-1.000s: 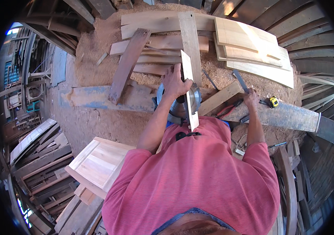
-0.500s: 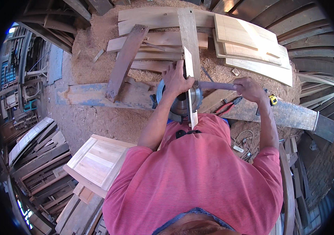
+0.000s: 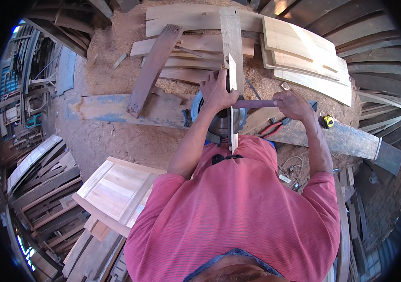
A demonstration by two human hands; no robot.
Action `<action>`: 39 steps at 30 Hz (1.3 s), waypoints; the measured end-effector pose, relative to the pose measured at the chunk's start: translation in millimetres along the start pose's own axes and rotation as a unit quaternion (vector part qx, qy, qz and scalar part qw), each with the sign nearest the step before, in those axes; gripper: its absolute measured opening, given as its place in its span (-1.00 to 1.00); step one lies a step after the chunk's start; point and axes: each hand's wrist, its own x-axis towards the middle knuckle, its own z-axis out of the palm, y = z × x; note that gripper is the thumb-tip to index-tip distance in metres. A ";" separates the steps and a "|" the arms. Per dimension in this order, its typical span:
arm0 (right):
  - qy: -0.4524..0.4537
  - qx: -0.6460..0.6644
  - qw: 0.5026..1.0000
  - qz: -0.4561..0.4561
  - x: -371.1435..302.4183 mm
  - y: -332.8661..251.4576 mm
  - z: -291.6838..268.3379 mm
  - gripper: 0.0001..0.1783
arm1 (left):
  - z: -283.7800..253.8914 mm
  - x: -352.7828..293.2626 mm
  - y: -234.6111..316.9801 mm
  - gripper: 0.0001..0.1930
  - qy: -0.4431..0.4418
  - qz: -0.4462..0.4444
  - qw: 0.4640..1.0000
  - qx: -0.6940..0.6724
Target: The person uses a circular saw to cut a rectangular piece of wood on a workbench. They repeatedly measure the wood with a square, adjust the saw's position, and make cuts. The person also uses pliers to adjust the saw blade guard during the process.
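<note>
One pale strip (image 3: pixel 233 77) inside the left grip (image 3: pixel 218 94)

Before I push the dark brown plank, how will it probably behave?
The dark brown plank is probably stiff, being one long, solid-looking board. It may pivot or slide, because it lies slanted across pale boards. Its flat, wide face makes rolling unlikely.

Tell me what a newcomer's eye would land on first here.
Probably the reddish shirt, filling the lower middle. Above it, the left hand holds a narrow pale strip by a round metal blade, while the right hand grips a flat dark bar. Farther right sits a yellow tape measure.
</note>
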 end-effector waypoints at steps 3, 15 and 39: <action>0.004 -0.004 1.000 -0.002 1.5 3.8 1.1 -0.79 | -1.1 1.5 2.8 -0.09 0.001 0.001 1.000 0.005; 0.006 -0.004 1.000 0.002 5.1 -3.6 -14.8 -0.77 | -1.2 3.5 -0.7 -0.10 0.000 -0.001 1.000 0.004; -0.011 0.015 0.999 -0.027 11.2 5.5 -8.2 -0.77 | -4.9 6.1 -5.0 -0.10 -0.017 -0.017 1.000 -0.002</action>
